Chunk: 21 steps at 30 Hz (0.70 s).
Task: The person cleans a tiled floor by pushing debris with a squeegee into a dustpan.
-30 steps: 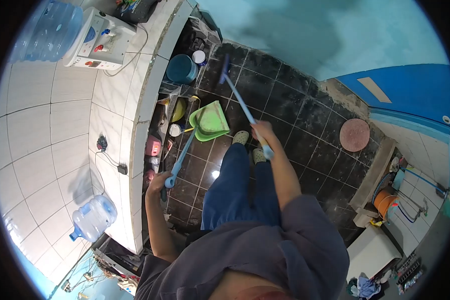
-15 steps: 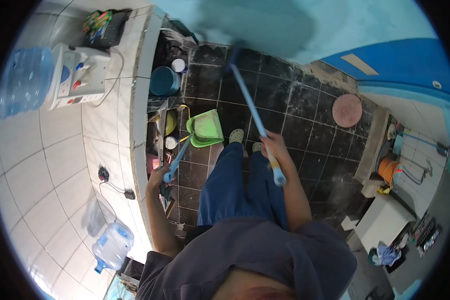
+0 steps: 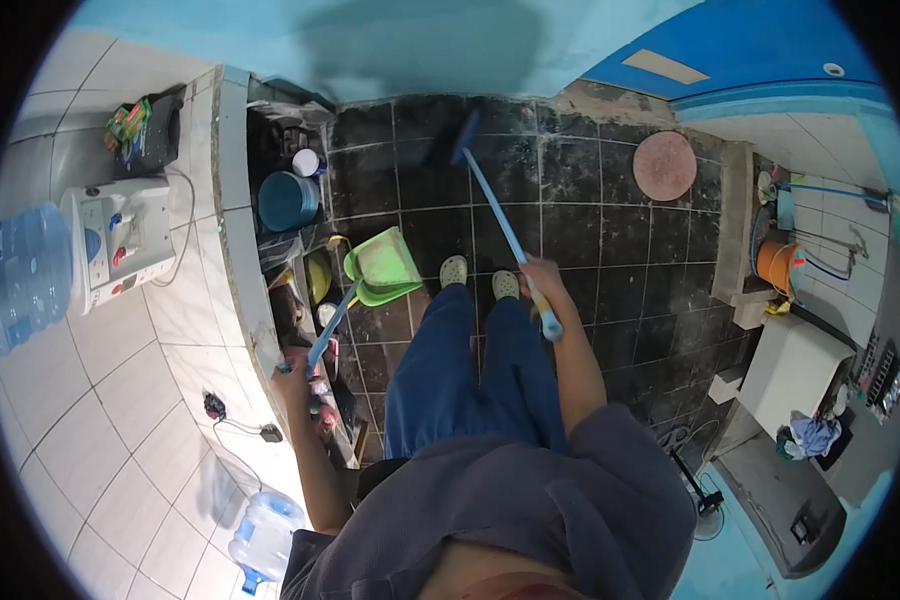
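My right hand (image 3: 543,281) is wrapped round the pale blue handle of a broom (image 3: 498,205), near its upper end. The broom slants away from me, and its dark blue head (image 3: 465,138) is low over the dark tiled floor near the far wall. In my left hand (image 3: 292,374) is the light blue handle of a green dustpan (image 3: 387,266). The pan hangs open side to the right, left of my feet, with a dusty-looking inner face. My clogs (image 3: 454,270) stand on the tiles between the two tools.
Left of me runs a tiled counter with shelves below holding a blue bucket (image 3: 288,200). A water dispenser (image 3: 125,238) stands on it. A round pink mat (image 3: 664,166) lies at the far right, past it a blue door (image 3: 740,50). An orange bucket (image 3: 776,266) sits right.
The camera view has turned and shifted, so the room sits differently in frame. My left hand has moved outward over the counter edge with the dustpan. Both clogs now show more fully.
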Each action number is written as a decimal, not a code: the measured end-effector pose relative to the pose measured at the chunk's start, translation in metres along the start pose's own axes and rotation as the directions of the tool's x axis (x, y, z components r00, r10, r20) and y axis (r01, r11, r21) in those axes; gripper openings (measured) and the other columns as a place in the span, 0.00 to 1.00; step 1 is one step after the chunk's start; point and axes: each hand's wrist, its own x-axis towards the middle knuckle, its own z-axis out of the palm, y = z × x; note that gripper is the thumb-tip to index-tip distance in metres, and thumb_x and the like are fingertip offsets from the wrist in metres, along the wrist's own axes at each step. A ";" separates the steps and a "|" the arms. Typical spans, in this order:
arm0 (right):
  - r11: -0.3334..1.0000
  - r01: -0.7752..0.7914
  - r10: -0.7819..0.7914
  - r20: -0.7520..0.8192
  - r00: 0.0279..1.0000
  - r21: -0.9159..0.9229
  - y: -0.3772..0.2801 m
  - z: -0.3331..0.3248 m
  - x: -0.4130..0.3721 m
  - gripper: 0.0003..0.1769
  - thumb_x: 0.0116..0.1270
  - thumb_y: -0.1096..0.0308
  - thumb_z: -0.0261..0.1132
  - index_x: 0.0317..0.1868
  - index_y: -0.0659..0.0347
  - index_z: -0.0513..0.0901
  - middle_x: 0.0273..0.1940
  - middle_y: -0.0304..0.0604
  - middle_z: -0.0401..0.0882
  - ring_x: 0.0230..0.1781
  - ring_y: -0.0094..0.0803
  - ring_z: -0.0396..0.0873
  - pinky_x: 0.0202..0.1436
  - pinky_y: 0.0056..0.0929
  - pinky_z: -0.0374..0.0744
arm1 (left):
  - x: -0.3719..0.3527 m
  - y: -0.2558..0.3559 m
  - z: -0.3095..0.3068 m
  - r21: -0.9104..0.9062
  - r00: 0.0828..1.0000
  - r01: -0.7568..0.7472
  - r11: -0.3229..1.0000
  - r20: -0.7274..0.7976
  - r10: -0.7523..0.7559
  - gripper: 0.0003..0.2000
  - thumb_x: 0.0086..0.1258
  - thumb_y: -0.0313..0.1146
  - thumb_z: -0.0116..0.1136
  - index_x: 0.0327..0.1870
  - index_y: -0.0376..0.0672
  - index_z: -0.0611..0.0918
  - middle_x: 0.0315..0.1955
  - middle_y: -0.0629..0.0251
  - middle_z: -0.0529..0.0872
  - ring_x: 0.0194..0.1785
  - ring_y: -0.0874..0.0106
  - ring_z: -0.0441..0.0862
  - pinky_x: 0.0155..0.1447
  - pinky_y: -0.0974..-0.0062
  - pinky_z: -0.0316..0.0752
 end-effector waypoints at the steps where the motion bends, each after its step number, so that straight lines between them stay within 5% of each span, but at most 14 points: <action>1: 0.997 -0.052 0.056 -0.067 0.996 0.060 0.007 -0.014 -0.021 0.18 0.60 0.73 0.56 0.51 0.67 0.73 0.17 0.39 0.67 0.10 0.25 0.66 0.11 0.24 0.65 | -0.008 0.016 0.004 0.098 0.995 -0.007 0.995 -0.102 0.017 0.10 0.51 0.32 0.61 0.25 0.34 0.78 0.19 0.59 0.80 0.20 0.69 0.80 0.19 0.74 0.71; 2: 0.991 -0.085 0.095 -0.096 0.991 0.105 0.013 -0.028 -0.037 0.20 0.61 0.72 0.55 0.55 0.64 0.71 0.17 0.38 0.67 0.10 0.25 0.66 0.10 0.24 0.65 | -0.012 0.024 0.007 0.196 0.978 -0.003 0.981 -0.202 0.043 0.11 0.51 0.34 0.62 0.25 0.33 0.78 0.19 0.57 0.80 0.20 0.68 0.80 0.21 0.71 0.72; 3: 0.982 -0.114 0.133 -0.122 0.984 0.152 0.017 -0.038 -0.049 0.22 0.63 0.70 0.54 0.58 0.60 0.69 0.17 0.37 0.67 0.11 0.25 0.66 0.10 0.24 0.65 | 0.020 -0.018 -0.002 0.465 0.931 -0.065 0.883 -0.291 0.222 0.16 0.49 0.40 0.62 0.27 0.32 0.78 0.21 0.54 0.81 0.24 0.62 0.81 0.29 0.66 0.75; 8: 0.933 -0.031 0.085 -0.136 0.987 0.358 -0.021 -0.058 -0.108 0.13 0.65 0.66 0.53 0.47 0.63 0.74 0.17 0.35 0.66 0.10 0.21 0.65 0.09 0.20 0.64 | 0.033 -0.020 -0.005 0.389 0.939 -0.065 0.919 -0.287 0.188 0.20 0.48 0.44 0.63 0.28 0.30 0.78 0.23 0.50 0.82 0.30 0.56 0.81 0.36 0.60 0.74; 9: 0.883 0.013 0.031 -0.087 0.996 0.470 -0.021 -0.064 -0.106 0.12 0.65 0.64 0.53 0.41 0.64 0.74 0.17 0.35 0.66 0.10 0.20 0.64 0.09 0.19 0.64 | 0.045 -0.035 -0.008 0.444 0.921 -0.119 0.888 -0.286 0.266 0.19 0.51 0.41 0.61 0.30 0.29 0.78 0.23 0.51 0.81 0.24 0.62 0.80 0.28 0.67 0.75; 11: 0.915 0.115 -0.144 0.047 0.988 0.387 -0.016 -0.083 -0.049 0.12 0.66 0.61 0.52 0.29 0.60 0.71 0.16 0.34 0.66 0.09 0.20 0.63 0.09 0.18 0.63 | 0.041 -0.033 -0.011 0.510 0.897 -0.169 0.843 -0.275 0.346 0.17 0.54 0.38 0.60 0.32 0.27 0.77 0.23 0.53 0.81 0.17 0.68 0.79 0.20 0.74 0.77; 13: 0.866 0.245 -0.271 -0.003 0.963 0.437 -0.041 -0.073 0.017 0.17 0.67 0.56 0.51 0.23 0.56 0.68 0.13 0.33 0.64 0.08 0.20 0.62 0.09 0.17 0.61 | 0.015 -0.001 -0.006 0.373 0.967 -0.021 0.928 -0.229 0.114 0.24 0.50 0.46 0.63 0.30 0.26 0.77 0.24 0.47 0.81 0.26 0.60 0.82 0.32 0.65 0.77; 14: 0.856 0.223 -0.210 -0.081 0.974 0.467 -0.056 -0.064 0.047 0.18 0.67 0.55 0.50 0.22 0.56 0.67 0.12 0.33 0.63 0.07 0.21 0.61 0.09 0.18 0.60 | 0.024 -0.019 -0.011 0.383 0.966 -0.017 0.923 -0.232 0.114 0.24 0.50 0.46 0.63 0.30 0.26 0.77 0.24 0.47 0.81 0.26 0.60 0.82 0.32 0.65 0.77; 16: 0.840 0.197 -0.138 -0.151 0.979 0.506 -0.048 -0.066 0.075 0.20 0.67 0.53 0.49 0.20 0.55 0.66 0.11 0.34 0.62 0.07 0.22 0.61 0.09 0.18 0.59 | 0.055 -0.061 -0.028 0.659 0.893 -0.106 0.744 -0.266 0.363 0.25 0.51 0.46 0.64 0.30 0.24 0.76 0.23 0.47 0.80 0.22 0.64 0.82 0.22 0.69 0.77; 17: 0.864 0.117 -0.108 -0.046 0.993 0.490 -0.028 -0.076 0.092 0.20 0.67 0.52 0.46 0.21 0.56 0.67 0.11 0.35 0.63 0.08 0.24 0.62 0.11 0.21 0.61 | 0.017 -0.021 -0.017 0.581 0.961 -0.037 0.813 -0.203 0.189 0.22 0.53 0.45 0.63 0.26 0.28 0.77 0.17 0.57 0.80 0.15 0.69 0.77 0.15 0.75 0.71; 18: 0.889 0.039 -0.074 0.059 0.995 0.457 -0.018 -0.081 0.099 0.21 0.67 0.51 0.44 0.22 0.57 0.68 0.12 0.36 0.64 0.09 0.27 0.63 0.12 0.24 0.63 | 0.022 -0.035 -0.020 0.431 0.974 -0.039 0.902 -0.184 0.131 0.22 0.54 0.48 0.61 0.22 0.31 0.77 0.17 0.58 0.80 0.14 0.71 0.77 0.18 0.78 0.71; 20: 0.944 0.108 -0.127 0.042 0.991 0.312 0.012 -0.078 0.046 0.22 0.67 0.50 0.43 0.22 0.57 0.68 0.12 0.37 0.64 0.10 0.27 0.62 0.12 0.24 0.63 | 0.028 -0.052 -0.031 0.319 0.999 0.001 0.948 0.039 -0.014 0.21 0.55 0.47 0.60 0.26 0.32 0.78 0.19 0.57 0.81 0.15 0.71 0.77 0.20 0.81 0.71; 21: 0.920 0.012 -0.031 0.043 0.999 0.391 0.034 -0.082 0.026 0.20 0.67 0.52 0.44 0.23 0.57 0.68 0.12 0.37 0.64 0.10 0.27 0.62 0.11 0.24 0.62 | 0.025 -0.052 -0.034 0.317 0.999 0.010 0.948 0.036 -0.022 0.21 0.55 0.47 0.60 0.26 0.32 0.78 0.19 0.57 0.81 0.15 0.71 0.77 0.20 0.81 0.71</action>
